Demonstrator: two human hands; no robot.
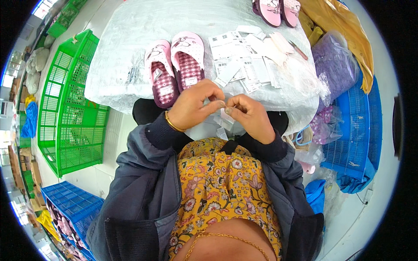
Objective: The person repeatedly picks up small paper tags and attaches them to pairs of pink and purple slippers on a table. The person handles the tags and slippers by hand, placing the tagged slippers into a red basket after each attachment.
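My left hand and my right hand meet in front of my chest, fingertips pinched together on a small white paper tag. A gold bangle sits on my left wrist. Just beyond my hands a pair of pink slippers with checked insoles lies on a large white plastic-wrapped bundle. A loose pile of white paper tags is spread on the bundle to the right of the slippers.
A tall green plastic crate stands at my left, a blue crate lower left holding more slippers. Another blue crate is at my right, with a purple bag and yellow cloth. A second slipper pair lies at the far edge.
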